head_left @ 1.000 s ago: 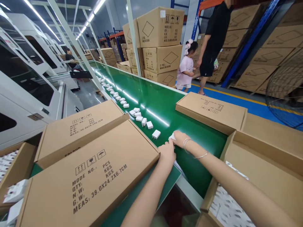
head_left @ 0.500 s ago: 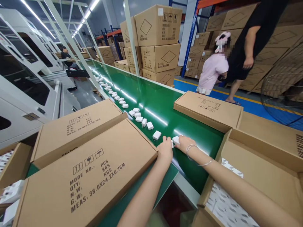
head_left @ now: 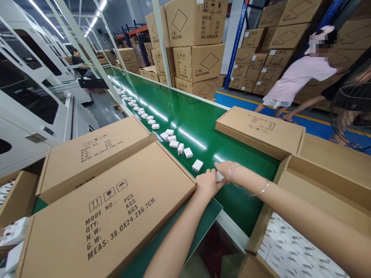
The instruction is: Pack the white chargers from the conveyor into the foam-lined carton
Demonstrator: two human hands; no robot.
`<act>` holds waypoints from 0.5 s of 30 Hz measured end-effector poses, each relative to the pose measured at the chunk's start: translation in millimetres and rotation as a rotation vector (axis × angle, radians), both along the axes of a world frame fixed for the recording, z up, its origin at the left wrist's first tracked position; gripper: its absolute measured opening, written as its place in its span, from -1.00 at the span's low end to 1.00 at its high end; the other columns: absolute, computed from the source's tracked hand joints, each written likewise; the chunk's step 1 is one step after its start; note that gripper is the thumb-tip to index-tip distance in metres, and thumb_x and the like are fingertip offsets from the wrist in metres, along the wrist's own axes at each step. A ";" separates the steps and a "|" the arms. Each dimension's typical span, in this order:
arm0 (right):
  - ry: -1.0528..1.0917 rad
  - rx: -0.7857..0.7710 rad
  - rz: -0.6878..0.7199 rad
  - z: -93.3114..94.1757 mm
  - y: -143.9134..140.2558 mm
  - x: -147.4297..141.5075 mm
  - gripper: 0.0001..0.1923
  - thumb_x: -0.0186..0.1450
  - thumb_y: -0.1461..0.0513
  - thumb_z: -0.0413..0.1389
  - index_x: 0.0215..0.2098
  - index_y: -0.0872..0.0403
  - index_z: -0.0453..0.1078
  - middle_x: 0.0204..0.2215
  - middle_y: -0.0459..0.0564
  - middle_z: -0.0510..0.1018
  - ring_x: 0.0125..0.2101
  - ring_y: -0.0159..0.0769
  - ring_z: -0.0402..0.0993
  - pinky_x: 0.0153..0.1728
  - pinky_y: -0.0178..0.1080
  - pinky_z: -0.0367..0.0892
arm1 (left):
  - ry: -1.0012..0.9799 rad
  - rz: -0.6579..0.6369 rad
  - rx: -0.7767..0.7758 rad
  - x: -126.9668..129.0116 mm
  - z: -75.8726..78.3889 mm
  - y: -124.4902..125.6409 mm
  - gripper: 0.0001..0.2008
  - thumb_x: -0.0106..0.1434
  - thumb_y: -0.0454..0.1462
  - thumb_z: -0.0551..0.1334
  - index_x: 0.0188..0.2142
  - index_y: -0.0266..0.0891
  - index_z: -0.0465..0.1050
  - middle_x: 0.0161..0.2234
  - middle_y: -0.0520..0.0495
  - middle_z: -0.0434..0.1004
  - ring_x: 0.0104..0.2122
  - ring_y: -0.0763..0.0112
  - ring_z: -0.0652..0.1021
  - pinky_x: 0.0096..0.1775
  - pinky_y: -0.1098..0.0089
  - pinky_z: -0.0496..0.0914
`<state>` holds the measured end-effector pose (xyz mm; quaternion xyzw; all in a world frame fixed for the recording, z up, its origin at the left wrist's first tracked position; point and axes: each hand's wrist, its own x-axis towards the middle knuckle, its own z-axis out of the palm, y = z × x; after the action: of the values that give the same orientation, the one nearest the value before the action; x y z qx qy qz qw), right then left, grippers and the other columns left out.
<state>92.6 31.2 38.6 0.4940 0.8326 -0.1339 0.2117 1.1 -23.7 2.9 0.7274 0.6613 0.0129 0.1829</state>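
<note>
Both my hands meet at the near end of the green conveyor belt (head_left: 199, 127). My left hand (head_left: 207, 183) and my right hand (head_left: 224, 169), which wears thin bracelets, close together on one small white charger (head_left: 219, 177). Just beyond them lies another white charger (head_left: 197, 165), the nearest of a long row of chargers (head_left: 162, 133) running up the belt's left side. An open cardboard box (head_left: 301, 231) at my right holds patterned white sheets.
Flat cardboard box flaps (head_left: 110, 200) lie at my left, another flap (head_left: 259, 129) on the belt's right edge. White machines (head_left: 26, 100) line the left. Stacked cartons (head_left: 194, 46) stand behind the belt. A child and another person (head_left: 298, 77) walk on the blue floor; a worker (head_left: 75, 60) sits far up the line.
My hands have come closer together around the charger. The view has shifted slightly. The child and the other person have walked farther right.
</note>
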 end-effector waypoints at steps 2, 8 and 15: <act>-0.024 -0.011 0.058 5.0 -0.5 5.7 -0.59 -0.02 0.34 0.25 -0.18 0.17 0.34 -0.29 0.12 0.49 -0.29 -0.11 0.45 -0.32 -0.15 0.34 | -0.012 0.005 0.012 0.3 1.3 -0.9 -0.64 0.14 -0.05 0.14 -0.14 -0.19 0.23 -0.18 -0.07 0.41 -0.22 0.22 0.51 -0.28 0.30 0.37; 0.039 -0.002 0.132 3.8 -9.3 21.6 -0.63 0.03 0.32 0.16 -0.17 0.12 0.34 -0.20 0.12 0.45 -0.23 -0.10 0.43 -0.28 -0.20 0.31 | -0.049 0.063 -0.007 4.2 0.8 -2.7 -0.58 0.07 -0.10 0.24 -0.11 -0.15 0.20 -0.16 -0.08 0.40 -0.22 0.27 0.51 -0.29 0.37 0.36; 0.135 0.090 0.143 19.7 15.4 22.0 -0.56 0.15 0.38 0.04 0.01 0.07 0.28 -0.08 0.10 0.39 -0.11 -0.05 0.33 -0.25 -0.17 0.30 | -0.001 -0.003 0.006 7.1 -4.6 -5.7 -0.53 0.03 -0.04 0.25 -0.11 -0.15 0.22 -0.20 -0.05 0.42 -0.27 0.22 0.52 -0.33 0.31 0.39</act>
<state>114.7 46.6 58.3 0.4324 0.8832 -0.1140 0.1417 8.2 -29.4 -1.8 0.7288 0.6601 0.0149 0.1811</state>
